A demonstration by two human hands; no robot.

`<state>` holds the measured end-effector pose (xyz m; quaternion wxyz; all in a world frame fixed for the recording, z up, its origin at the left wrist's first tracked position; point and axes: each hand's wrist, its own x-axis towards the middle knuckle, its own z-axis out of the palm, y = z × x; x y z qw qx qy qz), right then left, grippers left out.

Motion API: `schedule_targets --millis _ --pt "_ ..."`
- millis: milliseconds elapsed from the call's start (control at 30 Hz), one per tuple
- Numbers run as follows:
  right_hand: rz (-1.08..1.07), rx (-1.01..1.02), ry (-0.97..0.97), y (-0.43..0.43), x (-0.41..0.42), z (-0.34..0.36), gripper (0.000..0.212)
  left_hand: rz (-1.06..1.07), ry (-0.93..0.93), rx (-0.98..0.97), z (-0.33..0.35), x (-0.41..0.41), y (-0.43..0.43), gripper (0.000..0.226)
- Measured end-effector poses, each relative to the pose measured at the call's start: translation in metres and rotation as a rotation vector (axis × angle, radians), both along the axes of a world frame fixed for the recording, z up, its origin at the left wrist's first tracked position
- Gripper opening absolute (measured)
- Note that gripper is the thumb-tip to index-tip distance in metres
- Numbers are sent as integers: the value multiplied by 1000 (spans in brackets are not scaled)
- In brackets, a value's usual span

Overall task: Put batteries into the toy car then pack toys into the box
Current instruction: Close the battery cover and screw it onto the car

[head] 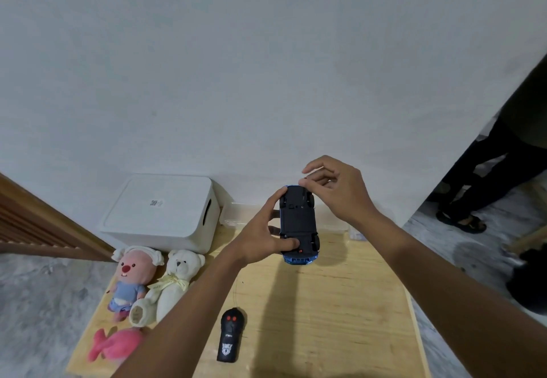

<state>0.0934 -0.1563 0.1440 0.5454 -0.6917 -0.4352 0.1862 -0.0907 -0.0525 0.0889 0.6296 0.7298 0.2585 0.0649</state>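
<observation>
Head view, one toy car, three plush toys, one box

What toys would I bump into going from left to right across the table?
Pink plush fish → pink-faced plush → white teddy bear → black remote control → toy car, held upside down by left hand.

A plain room in a home, it looked like.
Soft plush toys lay on a low pale wooden table against a bare white wall.
</observation>
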Motion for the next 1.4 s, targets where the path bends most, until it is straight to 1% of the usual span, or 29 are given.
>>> schedule_targets --millis 100,167,233,400,500,600,700,933,1067,1133,1200,1300,1400 --pt "19 18 -115 0 -1 -3 9 7 -1 3 0 -3 0 102" --pt "32 29 -156 -1 -2 -4 14 12 -1 5 1 -5 1 102" --pt "43 26 -170 -1 0 -3 16 12 1 10 1 -6 2 102" --pt "52 -16 -130 1 1 3 5 13 7 15 3 -9 3 102" --pt "45 -1 -122 3 -3 4 10 10 5 15 3 -11 4 102" --pt "76 5 -177 3 -4 3 7 12 6 16 2 -14 5 103" --pt "87 21 -242 2 -6 0 9 17 5 11 1 -16 6 103" --pt "69 17 -176 7 -9 1 14 22 4 12 3 -19 7 103" --pt "62 -9 -143 11 -8 3 7 26 3 6 4 -19 6 103" --pt "62 -15 -96 13 -9 4 2 33 3 11 3 -20 5 102" --pt "59 -7 -60 13 -10 3 5 42 5 14 3 -20 4 102" --pt "67 21 -69 12 -11 1 8 55 7 9 2 -20 1 103" --pt "82 34 -136 9 -10 -3 5 76 11 10 1 -22 0 103"
